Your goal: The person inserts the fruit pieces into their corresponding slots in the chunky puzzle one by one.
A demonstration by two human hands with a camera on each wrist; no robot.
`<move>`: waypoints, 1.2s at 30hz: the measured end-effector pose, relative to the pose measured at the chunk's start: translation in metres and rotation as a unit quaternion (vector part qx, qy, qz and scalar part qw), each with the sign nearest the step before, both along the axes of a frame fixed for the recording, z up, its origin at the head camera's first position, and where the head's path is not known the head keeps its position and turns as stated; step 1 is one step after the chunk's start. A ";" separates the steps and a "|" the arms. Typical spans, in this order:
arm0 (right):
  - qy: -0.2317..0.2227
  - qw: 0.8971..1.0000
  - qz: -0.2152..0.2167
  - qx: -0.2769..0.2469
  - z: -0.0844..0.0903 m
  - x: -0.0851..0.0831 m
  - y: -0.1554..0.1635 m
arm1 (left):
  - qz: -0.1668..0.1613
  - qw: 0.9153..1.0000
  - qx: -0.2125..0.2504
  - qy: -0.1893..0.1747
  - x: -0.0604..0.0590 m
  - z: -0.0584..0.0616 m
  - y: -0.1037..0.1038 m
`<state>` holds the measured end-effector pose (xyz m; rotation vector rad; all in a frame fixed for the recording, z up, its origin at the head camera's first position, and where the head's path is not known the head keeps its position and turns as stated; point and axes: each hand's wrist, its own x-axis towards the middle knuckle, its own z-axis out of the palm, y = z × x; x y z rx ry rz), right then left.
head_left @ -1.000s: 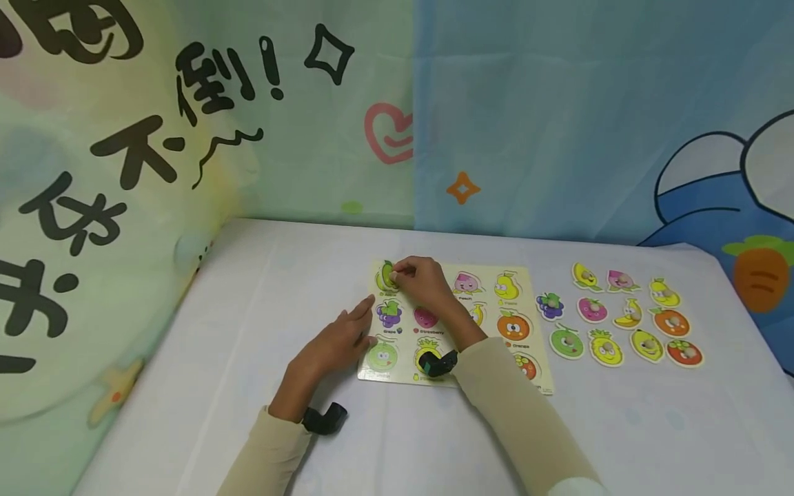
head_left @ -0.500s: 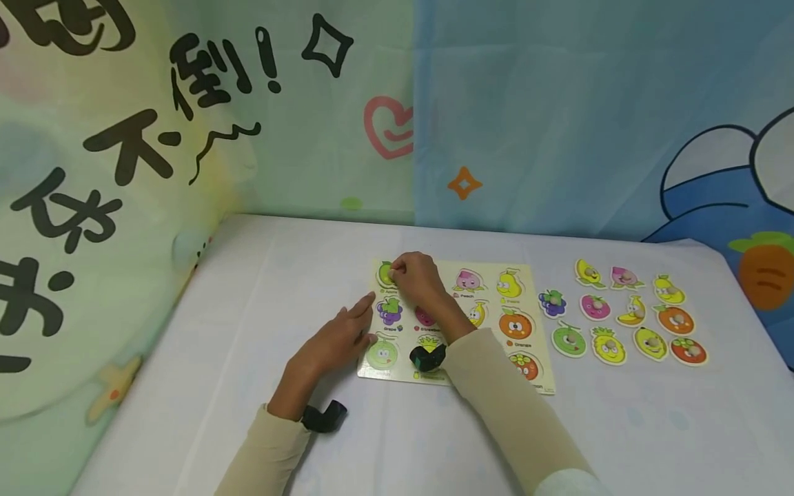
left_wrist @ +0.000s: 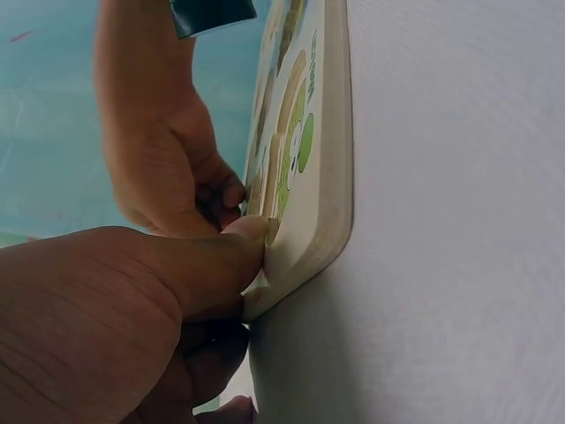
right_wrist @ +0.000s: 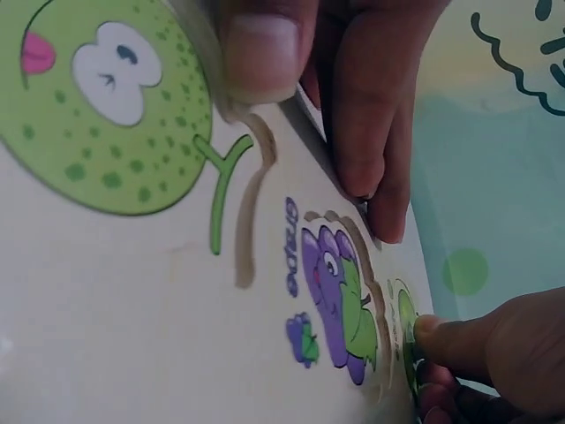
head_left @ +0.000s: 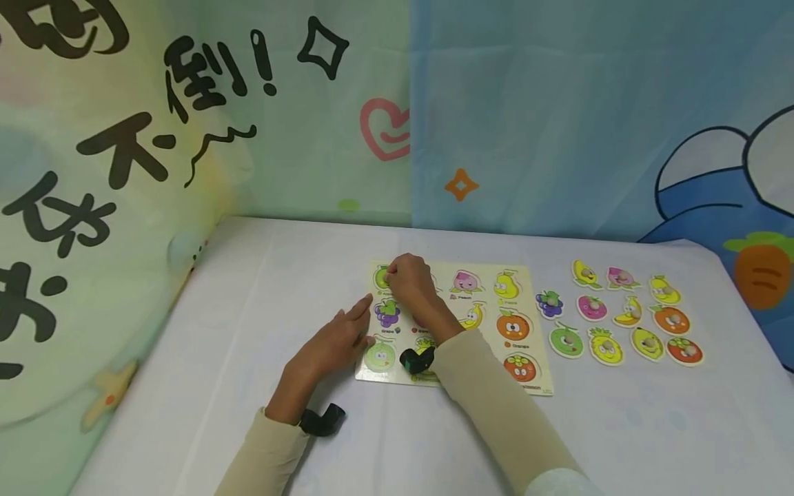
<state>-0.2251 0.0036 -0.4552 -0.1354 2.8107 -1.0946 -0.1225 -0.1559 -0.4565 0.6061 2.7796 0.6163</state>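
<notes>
A pale fruit puzzle board lies on the table. My right hand is at its top-left slot, pinching a green fruit-shaped puzzle piece; the hand covers part of that slot in the head view. My left hand grips the board's left edge, its thumb on top and fingers along the side, as the left wrist view shows. The printed grape slot and spotted green melon slot show below the right hand's slot. Pineapple, banana and neighbouring pictures are partly hidden by the right forearm.
To the board's right, several loose fruit pieces lie in uneven rows, among them a grape piece, an orange piece and a pineapple piece. A white cloth covers the table. Printed curtains stand behind and at left.
The green piece, earlier tilted above the top-left slot, now sits lower at that slot. My right hand has shifted slightly left with it. My left hand stays at the board's edge.
</notes>
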 end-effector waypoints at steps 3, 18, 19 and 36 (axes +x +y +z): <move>-0.001 1.000 0.003 -0.006 0.000 0.003 0.003 | 0.000 1.000 0.001 -0.002 0.000 0.000 0.002; 0.021 0.999 0.035 -0.005 0.000 0.012 0.006 | 0.000 1.000 0.002 0.007 0.002 0.000 0.001; 0.020 0.999 0.033 -0.003 0.000 0.012 0.007 | 0.000 1.000 0.001 0.008 0.002 0.000 0.002; 0.028 0.997 0.074 0.005 0.004 0.011 0.019 | -0.001 1.000 0.005 -0.016 0.000 -0.002 -0.002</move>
